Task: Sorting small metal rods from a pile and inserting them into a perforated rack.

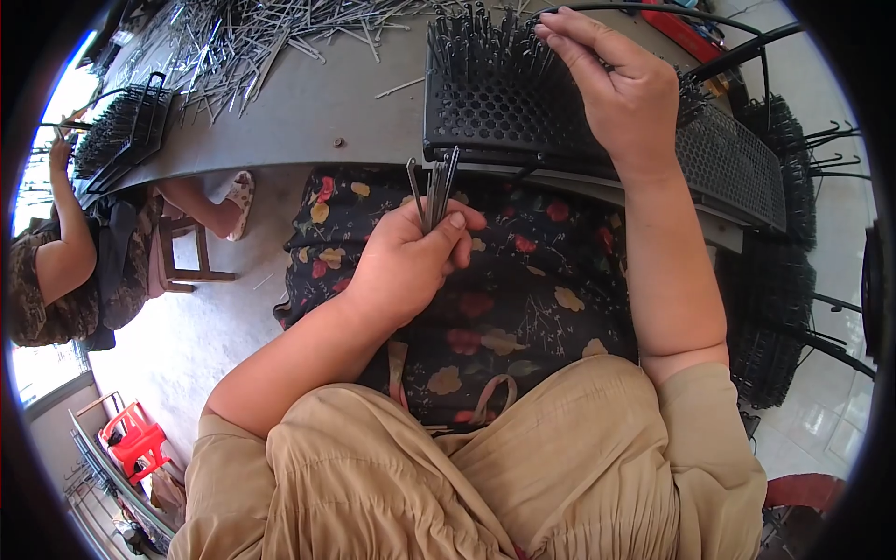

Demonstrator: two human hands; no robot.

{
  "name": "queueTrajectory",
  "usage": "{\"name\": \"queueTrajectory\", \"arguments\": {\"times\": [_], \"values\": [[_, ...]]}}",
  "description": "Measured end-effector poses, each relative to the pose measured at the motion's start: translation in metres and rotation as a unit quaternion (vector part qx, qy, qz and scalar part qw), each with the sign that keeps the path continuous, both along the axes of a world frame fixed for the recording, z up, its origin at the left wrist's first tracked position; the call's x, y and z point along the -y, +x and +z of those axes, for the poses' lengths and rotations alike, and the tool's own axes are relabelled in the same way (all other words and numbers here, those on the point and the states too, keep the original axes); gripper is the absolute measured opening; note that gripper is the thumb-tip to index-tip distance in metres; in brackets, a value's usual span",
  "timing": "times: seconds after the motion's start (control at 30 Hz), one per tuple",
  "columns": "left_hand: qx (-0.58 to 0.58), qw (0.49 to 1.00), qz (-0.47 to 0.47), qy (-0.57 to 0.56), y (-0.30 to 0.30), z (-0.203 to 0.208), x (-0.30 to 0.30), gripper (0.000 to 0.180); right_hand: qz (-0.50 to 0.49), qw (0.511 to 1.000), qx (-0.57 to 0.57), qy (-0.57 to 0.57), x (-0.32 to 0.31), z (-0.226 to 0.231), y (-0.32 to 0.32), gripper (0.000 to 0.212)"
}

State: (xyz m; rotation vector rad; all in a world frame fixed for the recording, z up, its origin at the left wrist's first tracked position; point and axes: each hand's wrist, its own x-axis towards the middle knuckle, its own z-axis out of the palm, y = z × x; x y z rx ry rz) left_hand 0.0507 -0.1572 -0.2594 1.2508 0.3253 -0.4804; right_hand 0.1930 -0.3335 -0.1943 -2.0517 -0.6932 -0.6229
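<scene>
My left hand point(415, 252) is closed around a bundle of thin metal rods point(437, 187), which point up from the fist; one rod leans apart from the others. Above the table's edge stands a black perforated rack point(495, 119) with rows of round holes. Many dark upright rods point(478, 47) fill its far part. My right hand point(621, 84) is over the rack, thumb and fingers pinched together at the standing rods. Whatever lies between those fingertips is too small to make out.
Loose metal rods point(261, 42) lie heaped on the grey table point(280, 131). At the left another person point(70, 252) sits by a similar filled rack point(121, 131). More dark racks point(775, 317) stand at the right. A red plastic stool point(135, 441) is at lower left.
</scene>
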Motion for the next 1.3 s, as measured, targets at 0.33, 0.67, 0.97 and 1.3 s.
{"name": "queueTrajectory", "arguments": {"times": [0.33, 0.67, 0.97, 1.3], "values": [[-0.013, 1.0, 0.0, -0.027, 0.0, -0.003, -0.001, 0.018, 0.013, 0.99, 0.084, -0.116, 0.007, -0.002, 0.008, 0.011], [-0.004, 0.989, -0.05, -0.139, -0.001, 0.0, -0.002, 0.028, 0.009, 0.993, 0.004, -0.116, 0.006, 0.002, -0.016, 0.017], [-0.027, 0.982, -0.066, -0.173, 0.001, 0.002, 0.0, 0.034, 0.142, 0.944, 0.292, -0.059, 0.004, -0.013, 0.011, 0.032], [0.042, 0.978, -0.071, -0.191, -0.004, 0.001, -0.001, 0.036, 0.2, 0.873, -0.433, 0.103, 0.003, -0.021, -0.064, 0.018]]}}
